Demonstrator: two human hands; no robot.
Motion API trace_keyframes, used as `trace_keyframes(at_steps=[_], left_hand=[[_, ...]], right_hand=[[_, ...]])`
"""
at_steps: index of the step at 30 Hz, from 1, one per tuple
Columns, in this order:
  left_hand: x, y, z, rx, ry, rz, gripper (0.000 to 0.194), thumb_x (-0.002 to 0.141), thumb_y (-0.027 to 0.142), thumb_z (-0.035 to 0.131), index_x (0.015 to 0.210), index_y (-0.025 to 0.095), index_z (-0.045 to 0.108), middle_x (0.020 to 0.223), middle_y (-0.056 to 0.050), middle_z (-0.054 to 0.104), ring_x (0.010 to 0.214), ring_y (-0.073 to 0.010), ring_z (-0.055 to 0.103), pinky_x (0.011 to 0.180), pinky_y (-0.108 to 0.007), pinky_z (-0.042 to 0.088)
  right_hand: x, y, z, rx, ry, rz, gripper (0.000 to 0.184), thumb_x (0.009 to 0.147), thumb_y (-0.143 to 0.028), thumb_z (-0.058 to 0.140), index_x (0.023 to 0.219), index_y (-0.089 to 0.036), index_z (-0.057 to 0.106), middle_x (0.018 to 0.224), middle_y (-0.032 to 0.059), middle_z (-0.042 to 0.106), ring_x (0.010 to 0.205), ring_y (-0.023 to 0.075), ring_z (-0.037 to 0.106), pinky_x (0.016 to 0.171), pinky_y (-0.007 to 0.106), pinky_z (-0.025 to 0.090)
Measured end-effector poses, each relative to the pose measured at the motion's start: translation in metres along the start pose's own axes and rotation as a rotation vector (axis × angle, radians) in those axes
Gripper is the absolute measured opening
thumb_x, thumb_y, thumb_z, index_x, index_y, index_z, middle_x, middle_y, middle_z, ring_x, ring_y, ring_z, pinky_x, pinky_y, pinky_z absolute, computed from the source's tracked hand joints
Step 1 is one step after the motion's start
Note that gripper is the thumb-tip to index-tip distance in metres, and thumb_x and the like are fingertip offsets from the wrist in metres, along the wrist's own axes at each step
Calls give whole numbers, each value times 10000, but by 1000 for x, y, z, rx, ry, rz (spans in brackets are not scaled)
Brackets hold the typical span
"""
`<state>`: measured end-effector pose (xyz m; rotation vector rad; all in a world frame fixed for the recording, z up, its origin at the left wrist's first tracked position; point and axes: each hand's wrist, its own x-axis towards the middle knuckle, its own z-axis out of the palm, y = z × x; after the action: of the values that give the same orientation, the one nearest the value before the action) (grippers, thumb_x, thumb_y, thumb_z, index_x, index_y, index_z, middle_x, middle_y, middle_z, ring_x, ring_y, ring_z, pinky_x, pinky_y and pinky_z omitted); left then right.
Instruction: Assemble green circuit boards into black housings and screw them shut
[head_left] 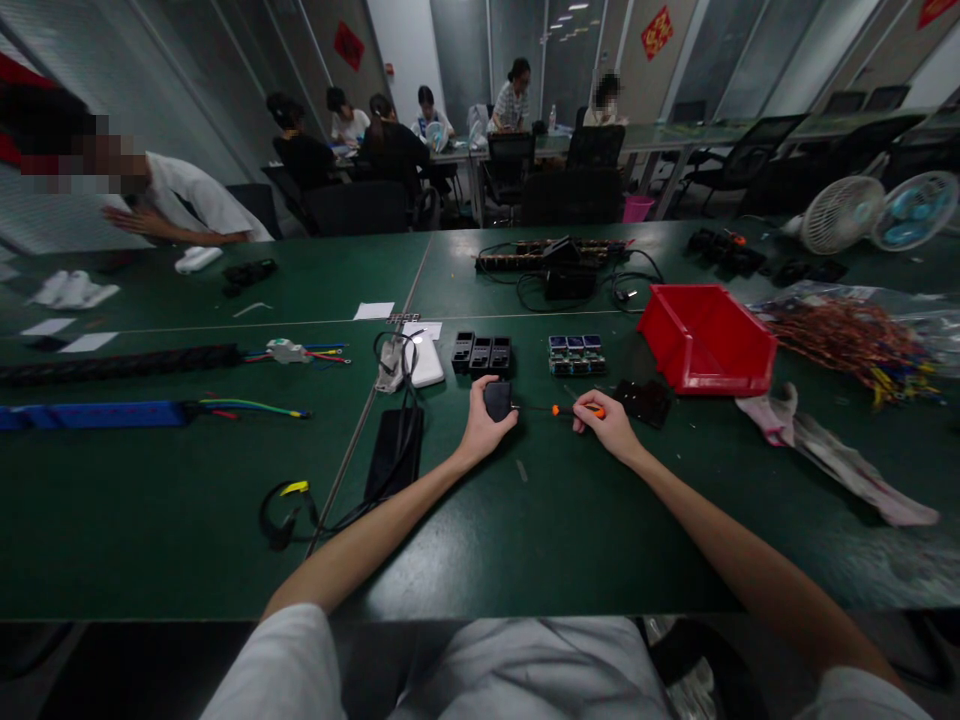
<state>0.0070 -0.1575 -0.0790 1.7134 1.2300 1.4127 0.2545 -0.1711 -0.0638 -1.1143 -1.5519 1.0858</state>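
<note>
In my left hand (484, 425) I hold a small black plastic housing (497, 400), thumb and fingers closed on its sides. My right hand (607, 425) grips a screwdriver (564, 410) with an orange and black handle. Its thin shaft points left toward the housing; whether the tip touches it I cannot tell. Just beyond my left hand stand several black housings (481, 352) in a row. Small circuit modules with screens (576, 355) lie in a group past the screwdriver. Dark flat parts (643, 402) are beside my right hand.
A red bin (709, 340) stands right, near bundled wires (847, 340) and a glove (840, 450). Left are a white device (425, 358), a black flat box (394, 450), cables and a blue power strip (112, 415). Another person (195, 200) sits across at the far left.
</note>
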Motion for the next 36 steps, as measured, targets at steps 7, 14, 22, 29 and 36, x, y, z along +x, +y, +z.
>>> trace_keyframes(at_steps=[7, 14, 22, 29, 36], left_hand=[[0, 2, -1, -5, -13, -15, 628, 690, 211, 676, 1247, 242, 387, 1183, -63, 454, 1088, -201, 482, 988, -366, 376], [0, 3, -1, -4, 11, -20, 612, 694, 215, 677, 1239, 235, 398, 1187, -69, 452, 1105, -207, 474, 999, -375, 369], [0, 1, 0, 38, 5, -9, 608, 706, 217, 666, 1246, 239, 386, 1193, -64, 445, 1099, -202, 470, 1006, -367, 360], [0, -1, 0, 37, 14, -9, 612, 701, 219, 669, 1246, 238, 392, 1194, -68, 448, 1096, -205, 473, 999, -371, 367], [0, 0, 0, 26, 15, -12, 610, 698, 214, 669, 1243, 240, 397, 1206, -68, 448, 1117, -210, 469, 1008, -373, 362]], right_hand=[[0, 1, 0, 3, -30, 91, 321, 850, -510, 524, 801, -194, 545, 512, -24, 554, 452, 134, 515, 482, 271, 436], [1, 4, -2, -108, -7, -71, 383, 744, -333, 667, 1048, -227, 459, 876, 10, 594, 797, 175, 600, 770, 339, 474], [1, 6, -3, -215, 57, -159, 236, 747, -264, 639, 942, -208, 519, 923, 29, 558, 828, 190, 555, 770, 331, 436], [1, 6, -6, -253, 53, -116, 214, 774, -320, 646, 930, -197, 568, 890, 29, 570, 791, 188, 551, 713, 311, 433], [0, 4, -5, -162, 27, -46, 243, 800, -384, 630, 941, -190, 588, 768, 11, 591, 663, 161, 564, 644, 301, 449]])
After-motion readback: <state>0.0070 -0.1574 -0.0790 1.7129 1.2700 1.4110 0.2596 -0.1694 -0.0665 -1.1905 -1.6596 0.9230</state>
